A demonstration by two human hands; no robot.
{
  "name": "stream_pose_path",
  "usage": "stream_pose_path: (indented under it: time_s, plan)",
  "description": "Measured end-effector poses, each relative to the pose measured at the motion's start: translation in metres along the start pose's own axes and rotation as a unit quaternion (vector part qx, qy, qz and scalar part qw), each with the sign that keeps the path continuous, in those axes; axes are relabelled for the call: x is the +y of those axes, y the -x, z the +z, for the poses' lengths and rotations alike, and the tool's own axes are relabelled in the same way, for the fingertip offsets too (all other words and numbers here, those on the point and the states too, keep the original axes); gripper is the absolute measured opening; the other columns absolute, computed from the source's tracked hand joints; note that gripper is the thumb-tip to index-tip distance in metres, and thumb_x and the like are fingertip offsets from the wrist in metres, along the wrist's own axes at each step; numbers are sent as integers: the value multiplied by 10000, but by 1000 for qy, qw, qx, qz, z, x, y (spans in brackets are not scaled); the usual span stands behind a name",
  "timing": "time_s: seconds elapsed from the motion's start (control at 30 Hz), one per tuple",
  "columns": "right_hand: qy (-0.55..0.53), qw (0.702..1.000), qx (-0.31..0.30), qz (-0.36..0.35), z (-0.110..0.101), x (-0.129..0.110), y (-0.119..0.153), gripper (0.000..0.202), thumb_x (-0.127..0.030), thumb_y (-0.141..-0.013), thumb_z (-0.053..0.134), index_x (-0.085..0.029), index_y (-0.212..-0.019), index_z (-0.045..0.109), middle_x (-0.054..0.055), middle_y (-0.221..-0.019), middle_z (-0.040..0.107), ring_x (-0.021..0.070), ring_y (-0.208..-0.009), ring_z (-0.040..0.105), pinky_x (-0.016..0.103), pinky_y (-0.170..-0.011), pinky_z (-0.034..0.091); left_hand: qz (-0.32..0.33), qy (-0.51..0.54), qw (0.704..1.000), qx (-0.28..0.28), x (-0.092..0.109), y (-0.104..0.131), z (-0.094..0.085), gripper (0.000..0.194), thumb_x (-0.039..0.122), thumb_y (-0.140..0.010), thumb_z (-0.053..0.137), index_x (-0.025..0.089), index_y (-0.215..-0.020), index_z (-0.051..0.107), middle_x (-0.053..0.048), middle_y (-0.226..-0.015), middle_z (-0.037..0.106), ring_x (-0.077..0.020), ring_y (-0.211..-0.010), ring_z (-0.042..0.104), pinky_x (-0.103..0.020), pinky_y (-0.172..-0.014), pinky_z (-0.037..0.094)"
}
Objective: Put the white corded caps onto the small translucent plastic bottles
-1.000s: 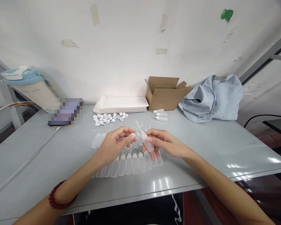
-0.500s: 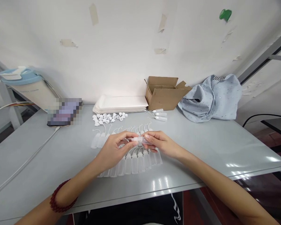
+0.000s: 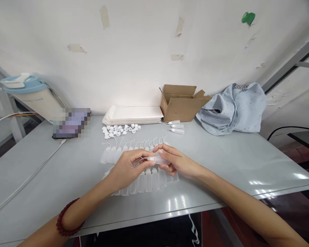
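A small translucent plastic bottle [image 3: 161, 160] lies sideways between my hands, its capped end pointing left. My right hand [image 3: 176, 160] is closed around the bottle's body. The thumb and fingers of my left hand [image 3: 130, 166] pinch the white cap [image 3: 151, 159], from which a thin white tube runs left. Below and behind my hands, two rows of similar bottles lie on the table; one is the front row [image 3: 148, 181], the other the back row [image 3: 110, 154], partly hidden by my hands. Thin curved tubes stick out of their tops.
Loose white caps [image 3: 118, 130] lie in a pile before a stack of white sheets or envelopes [image 3: 134, 113]. Several bottles [image 3: 177, 131] lie near an open cardboard box [image 3: 181, 108]. A light-blue cloth hat [image 3: 231, 109], a phone [image 3: 73, 121] on a cable and a lidded cup [image 3: 36, 96] stand around.
Both hands and the bottle have shifted slightly down. The right index finger has lifted and curled over the bottle. The left hand keeps its pinch at the cap.
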State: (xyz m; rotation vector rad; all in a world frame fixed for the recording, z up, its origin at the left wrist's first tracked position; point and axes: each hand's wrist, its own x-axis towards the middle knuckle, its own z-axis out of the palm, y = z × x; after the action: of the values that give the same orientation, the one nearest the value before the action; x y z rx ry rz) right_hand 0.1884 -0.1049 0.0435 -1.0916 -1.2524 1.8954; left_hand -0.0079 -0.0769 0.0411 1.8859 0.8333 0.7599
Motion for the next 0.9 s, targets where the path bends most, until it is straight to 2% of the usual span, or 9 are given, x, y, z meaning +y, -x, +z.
stream_pose_path:
  time_s: [0.13, 0.27, 0.33, 0.43, 0.57, 0.63, 0.7, 0.77, 0.9]
  plan:
    - [-45, 998, -12, 34, 2, -3, 1, 239, -474, -932, 417, -244, -997, 408, -96, -542, 328, 52, -445, 136, 177, -410, 108, 9, -22, 1000, -12, 2, 2, -1, 141, 266, -838, 595, 199, -905, 699, -15, -815, 689, -136, -717, 599, -225, -633, 468]
    - [-20, 999, -18, 34, 2, -2, 2, 273, -505, -932, 396, -245, -1014, 415, -89, -557, 359, 53, -441, 159, 179, -413, 132, -27, -25, 999, -32, 7, 4, -2, 165, 312, -838, 588, 202, -911, 687, -19, -849, 687, -142, -710, 603, -228, -612, 472]
    - [11, 1000, -21, 17, 2, -1, 2, 302, -522, -926, 397, -241, -1033, 420, -83, -579, 377, 56, -449, 204, 180, -425, 177, -53, -12, 998, -36, 8, 3, -2, 188, 342, -841, 578, 201, -908, 682, -9, -790, 675, -136, -664, 594, -226, -588, 473]
    - [98, 993, 8, -63, 1, 2, 1, 306, -494, -909, 458, -221, -1046, 464, -57, -640, 441, 70, -499, 328, 192, -471, 274, -98, 10, 995, -21, 9, 1, -4, 245, 403, -836, 578, 203, -933, 682, 11, -676, 639, -128, -588, 578, -217, -529, 465]
    - [282, 939, 102, -170, 2, 6, 0, 233, -376, -893, 516, -173, -995, 571, 12, -753, 576, 112, -614, 480, 233, -560, 376, -116, 30, 993, -17, 6, -1, -8, 265, 427, -802, 613, 202, -913, 698, 1, -693, 659, -139, -590, 601, -221, -510, 472]
    - [348, 906, 127, -203, 2, 8, 0, 225, -339, -900, 497, -156, -994, 588, 29, -759, 602, 128, -634, 508, 248, -580, 390, -118, 36, 992, -22, 5, -1, -8, 257, 412, -795, 624, 192, -907, 697, -2, -686, 665, -147, -610, 617, -231, -538, 490]
    - [381, 889, 132, -219, 1, 10, 0, 239, -332, -906, 483, -145, -1006, 592, 34, -739, 607, 134, -626, 517, 252, -578, 390, -120, 33, 992, -16, 3, 0, -7, 252, 402, -794, 625, 186, -907, 687, -8, -694, 677, -163, -652, 642, -246, -572, 510]
    - [381, 890, 128, -217, 1, 10, 0, 247, -341, -910, 475, -142, -991, 599, 17, -685, 583, 125, -594, 503, 246, -563, 384, -109, 6, 994, 5, 1, 2, -4, 239, 399, -802, 616, 193, -911, 669, -17, -745, 706, -183, -708, 670, -264, -607, 527]
    - [324, 922, 118, -177, 1, 6, -1, 278, -370, -924, 446, -149, -857, 602, -42, -557, 461, 87, -490, 411, 223, -506, 340, -37, -87, 994, 47, -2, 5, 2, 177, 359, -801, 626, 220, -910, 610, -9, -819, 740, -206, -789, 699, -295, -691, 540]
